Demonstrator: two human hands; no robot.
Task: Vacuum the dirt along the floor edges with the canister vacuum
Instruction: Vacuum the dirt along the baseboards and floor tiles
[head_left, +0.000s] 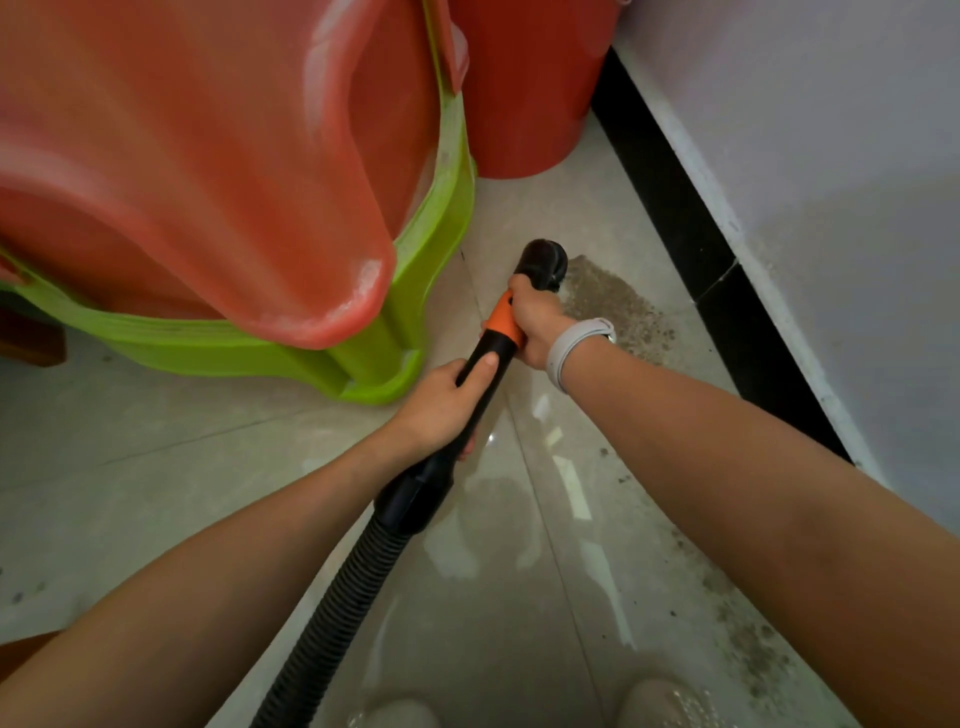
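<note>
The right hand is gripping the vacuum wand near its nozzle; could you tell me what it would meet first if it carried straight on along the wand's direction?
Probably the floor just past the nozzle, beside the dirt patch. Farther along stands the red bucket, though depth is unclear. The right hand points that way.

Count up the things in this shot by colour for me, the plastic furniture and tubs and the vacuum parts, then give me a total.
Red or orange-red: 2, the upturned stool and the tub by the wall.
Green: 1, the stool nested under the red one.
Black: 2, the vacuum nozzle and the ribbed hose.
Black and orange: 1, the wand, gripped by the left hand and right hand.
Total: 6
</note>
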